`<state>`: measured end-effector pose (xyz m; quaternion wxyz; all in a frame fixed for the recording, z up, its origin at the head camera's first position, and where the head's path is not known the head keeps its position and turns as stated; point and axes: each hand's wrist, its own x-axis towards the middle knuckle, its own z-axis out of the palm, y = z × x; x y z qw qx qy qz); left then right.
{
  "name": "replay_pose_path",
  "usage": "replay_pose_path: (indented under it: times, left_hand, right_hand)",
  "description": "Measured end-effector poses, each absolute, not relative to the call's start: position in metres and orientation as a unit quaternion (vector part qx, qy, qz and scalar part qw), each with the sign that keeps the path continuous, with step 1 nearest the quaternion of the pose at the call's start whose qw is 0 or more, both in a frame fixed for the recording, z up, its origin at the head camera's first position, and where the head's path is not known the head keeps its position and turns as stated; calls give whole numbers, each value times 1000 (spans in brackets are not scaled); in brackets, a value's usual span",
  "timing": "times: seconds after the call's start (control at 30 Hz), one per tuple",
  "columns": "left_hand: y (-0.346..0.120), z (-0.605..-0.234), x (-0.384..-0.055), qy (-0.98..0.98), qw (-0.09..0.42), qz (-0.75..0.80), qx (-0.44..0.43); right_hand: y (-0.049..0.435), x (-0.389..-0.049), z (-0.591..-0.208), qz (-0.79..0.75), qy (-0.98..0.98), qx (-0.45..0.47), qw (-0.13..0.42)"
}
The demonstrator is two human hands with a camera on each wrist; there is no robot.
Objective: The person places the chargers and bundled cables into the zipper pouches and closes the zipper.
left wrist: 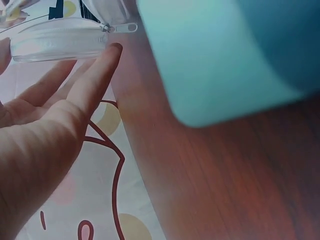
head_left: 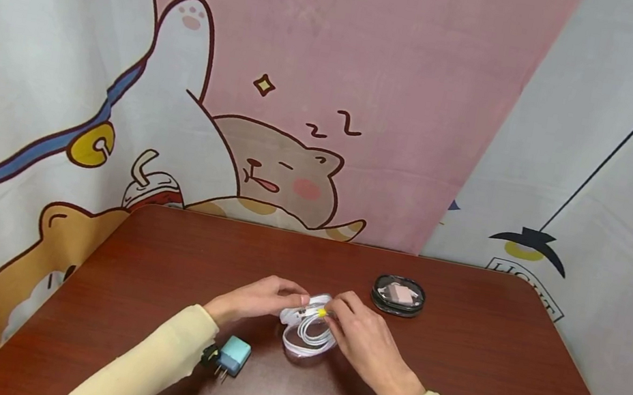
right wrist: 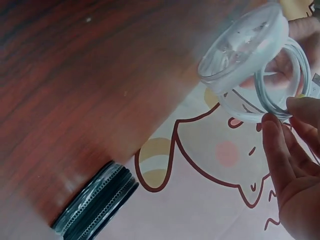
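Observation:
A clear round zip case stands open above the table, its zip pull hanging at one side. My left hand holds this case, thumb on one side and fingers stretched along the other. With thumb and fingertips, my right hand pinches a coiled white cable at the case's opening. A yellow piece shows on the cable near the right fingertips. How much of the coil lies inside the case is hard to tell.
On the brown table, a light-blue plug charger lies beside my left wrist, prongs toward me. A black-rimmed clear case with a pale item inside sits beyond my right hand. A cartoon-printed cloth hangs behind the table.

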<state>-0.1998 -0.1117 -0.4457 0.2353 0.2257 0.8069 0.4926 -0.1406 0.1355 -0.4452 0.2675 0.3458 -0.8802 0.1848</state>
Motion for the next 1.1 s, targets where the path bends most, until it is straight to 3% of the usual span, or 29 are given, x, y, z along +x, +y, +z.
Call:
replay_pose_path:
  times: [0.63,1.1]
  left_hand:
    - [-110,-447,-198,765,257,552,210]
    - [-107,-445,-196,755,262,561,215]
  right_hand:
    - [130,-142,-464,118,-902,355,213]
    - [123,-144,-471,82,-896,375,222]
